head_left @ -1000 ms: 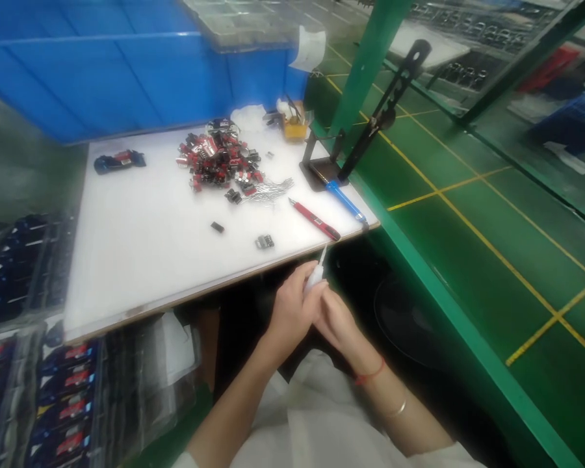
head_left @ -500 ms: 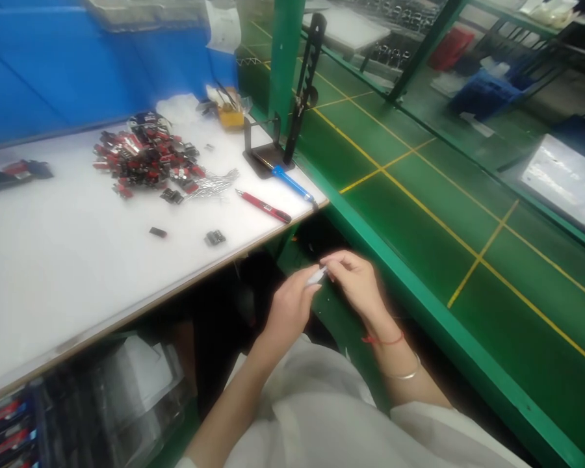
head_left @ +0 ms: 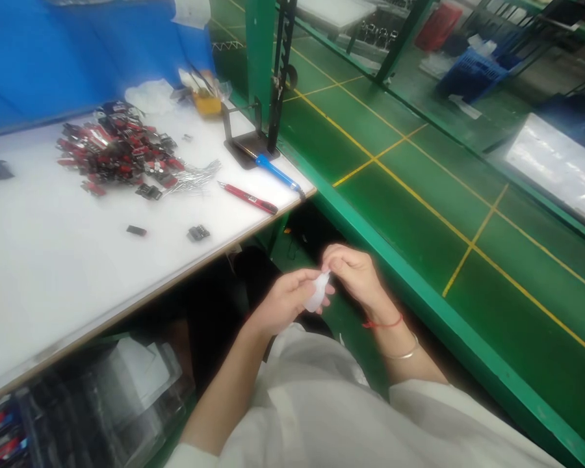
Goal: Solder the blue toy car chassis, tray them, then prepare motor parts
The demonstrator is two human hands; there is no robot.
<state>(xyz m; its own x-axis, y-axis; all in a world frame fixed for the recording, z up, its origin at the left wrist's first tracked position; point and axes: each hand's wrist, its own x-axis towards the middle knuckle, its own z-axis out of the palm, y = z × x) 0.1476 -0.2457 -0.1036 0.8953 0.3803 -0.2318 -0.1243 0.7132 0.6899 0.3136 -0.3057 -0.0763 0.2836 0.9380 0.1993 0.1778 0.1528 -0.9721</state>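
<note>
A small white squeeze bottle (head_left: 316, 294) with a narrow neck is held in front of my body, off the table's edge. My left hand (head_left: 288, 300) is closed round the bottle's body, fingers behind it and thumb near the front. At the narrow end my right hand (head_left: 353, 273) pinches the bottle's tip; whether a separate cap is there is hidden by the fingers. On the table nearby lie a red pen-shaped tool (head_left: 247, 197), a blue-handled soldering iron (head_left: 277, 173) and a small dark clip-like part (head_left: 198, 233).
A heap of red and black parts (head_left: 121, 149) covers the back of the white table (head_left: 53, 279), with thin wires (head_left: 197, 177) beside it. A black stand (head_left: 248, 143) is at the corner. Green rail (head_left: 394, 260) runs along my right. Plastic-wrapped boxes (head_left: 127, 377) are below.
The white bottle has turned in my left hand, so more of its body shows. My right fingers stay at its tip. The view has shifted, moving the table leftward.
</note>
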